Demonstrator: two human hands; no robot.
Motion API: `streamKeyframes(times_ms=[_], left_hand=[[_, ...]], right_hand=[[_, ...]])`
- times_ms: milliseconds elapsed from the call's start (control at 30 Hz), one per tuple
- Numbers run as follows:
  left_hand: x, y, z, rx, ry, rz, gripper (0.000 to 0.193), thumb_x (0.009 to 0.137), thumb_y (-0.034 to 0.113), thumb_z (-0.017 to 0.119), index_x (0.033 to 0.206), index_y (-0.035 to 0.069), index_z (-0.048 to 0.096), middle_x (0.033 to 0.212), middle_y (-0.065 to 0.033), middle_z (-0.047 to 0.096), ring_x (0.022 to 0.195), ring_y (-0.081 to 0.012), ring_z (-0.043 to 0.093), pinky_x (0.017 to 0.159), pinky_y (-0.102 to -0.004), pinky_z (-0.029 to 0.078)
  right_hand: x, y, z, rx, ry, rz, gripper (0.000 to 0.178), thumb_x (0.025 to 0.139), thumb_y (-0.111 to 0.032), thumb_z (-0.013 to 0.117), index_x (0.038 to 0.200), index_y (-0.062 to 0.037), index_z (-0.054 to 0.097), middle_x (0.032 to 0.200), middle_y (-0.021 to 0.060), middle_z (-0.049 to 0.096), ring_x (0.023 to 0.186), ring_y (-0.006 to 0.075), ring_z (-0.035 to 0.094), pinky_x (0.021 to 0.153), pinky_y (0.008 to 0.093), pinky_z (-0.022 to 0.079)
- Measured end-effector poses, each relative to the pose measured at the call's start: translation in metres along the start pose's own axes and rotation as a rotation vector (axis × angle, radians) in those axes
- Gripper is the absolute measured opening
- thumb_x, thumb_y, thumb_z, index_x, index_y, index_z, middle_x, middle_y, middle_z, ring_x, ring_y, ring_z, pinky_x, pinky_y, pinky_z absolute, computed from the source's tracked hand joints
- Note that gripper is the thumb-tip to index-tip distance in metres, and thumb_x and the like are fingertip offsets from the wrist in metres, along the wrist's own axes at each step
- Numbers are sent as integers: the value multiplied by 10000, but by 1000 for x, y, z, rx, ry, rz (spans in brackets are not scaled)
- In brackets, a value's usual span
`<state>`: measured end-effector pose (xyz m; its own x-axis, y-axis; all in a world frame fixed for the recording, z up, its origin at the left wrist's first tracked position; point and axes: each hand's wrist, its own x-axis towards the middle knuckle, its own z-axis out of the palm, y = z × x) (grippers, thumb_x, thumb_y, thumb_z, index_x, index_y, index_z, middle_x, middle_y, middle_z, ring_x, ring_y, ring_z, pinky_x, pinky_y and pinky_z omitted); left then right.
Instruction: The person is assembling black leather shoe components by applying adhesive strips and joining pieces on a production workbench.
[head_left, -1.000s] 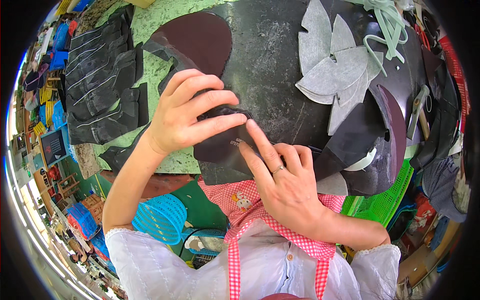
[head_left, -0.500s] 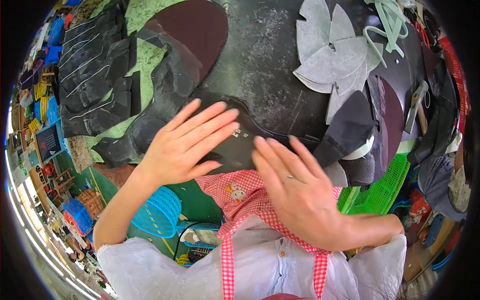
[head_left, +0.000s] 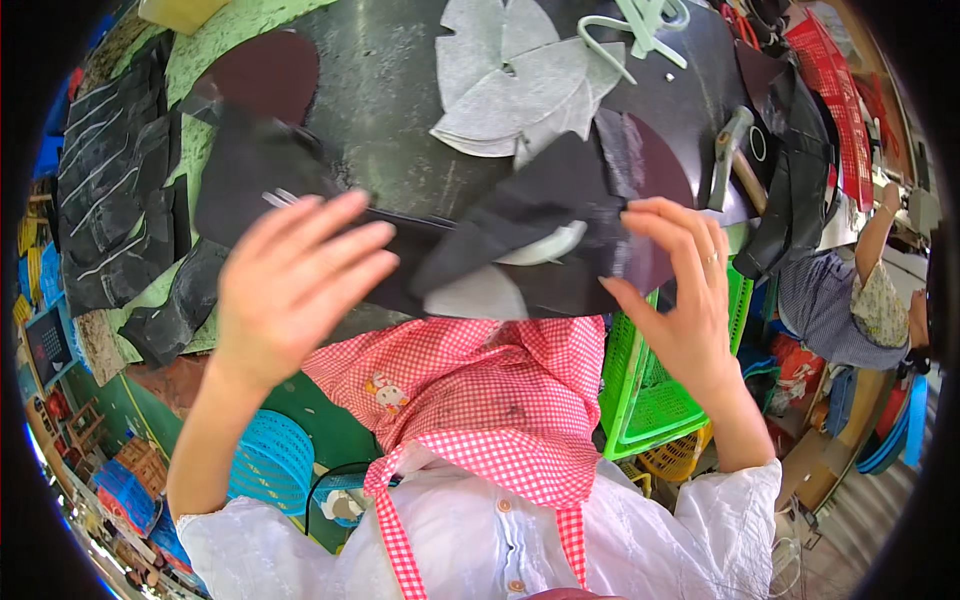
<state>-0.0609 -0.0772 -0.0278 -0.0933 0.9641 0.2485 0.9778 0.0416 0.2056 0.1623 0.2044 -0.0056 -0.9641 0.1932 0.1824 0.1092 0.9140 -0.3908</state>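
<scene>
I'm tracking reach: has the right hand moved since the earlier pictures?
Yes. Judged against the hammer on the table, the right hand has moved rightward, and is now much closer to it.

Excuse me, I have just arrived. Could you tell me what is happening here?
A person has both hands over dark flat pieces. The left hand, blurred, is at a black piece; whether it grips is unclear. The right hand, thumb and fingers apart, is at a black and maroon piece. Beyond lie grey pieces; a hammer lies farther right.
</scene>
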Motion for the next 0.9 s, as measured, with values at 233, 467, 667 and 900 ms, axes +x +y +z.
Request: streamKeyframes(times_ms=[233, 467, 667, 900], left_hand=[[57, 47, 1, -157, -80, -438, 390, 888, 277, 728, 1124, -27, 663, 1038, -160, 621, 1038, -361, 565, 918, -458, 457], [81, 63, 58, -636, 120, -468, 281, 888, 104, 783, 1058, -8, 589, 897, -90, 645, 789, -199, 621, 742, -330, 499], [81, 65, 55, -926, 276, -572, 196, 939, 74, 730, 1060, 19, 586, 816, -70, 635, 683, -104, 582, 613, -283, 459], [89, 65, 57, -732, 245, -566, 216, 874, 95, 782, 1049, -1, 700, 821, -72, 687, 762, -199, 605, 691, -337, 502]], right_hand=[[5, 4, 20, -30, -22, 64, 477, 738, -218, 879, 1135, -70, 658, 1176, 102, 597, 1084, 331, 571, 967, 447, 429], [1, 4, 31, 96, -4, 220, 563, 708, -164, 895, 1176, -51, 602, 1177, 86, 591, 915, 277, 587, 831, 398, 485], [10, 8, 22, 525, -132, 462, 577, 737, -91, 907, 1207, -3, 583, 1065, 34, 629, 629, 72, 451, 568, 265, 416], [24, 20, 20, 1181, -374, 714, 147, 932, -82, 778, 1003, 6, 684, 701, -52, 628, 522, 3, 491, 467, 187, 328]])
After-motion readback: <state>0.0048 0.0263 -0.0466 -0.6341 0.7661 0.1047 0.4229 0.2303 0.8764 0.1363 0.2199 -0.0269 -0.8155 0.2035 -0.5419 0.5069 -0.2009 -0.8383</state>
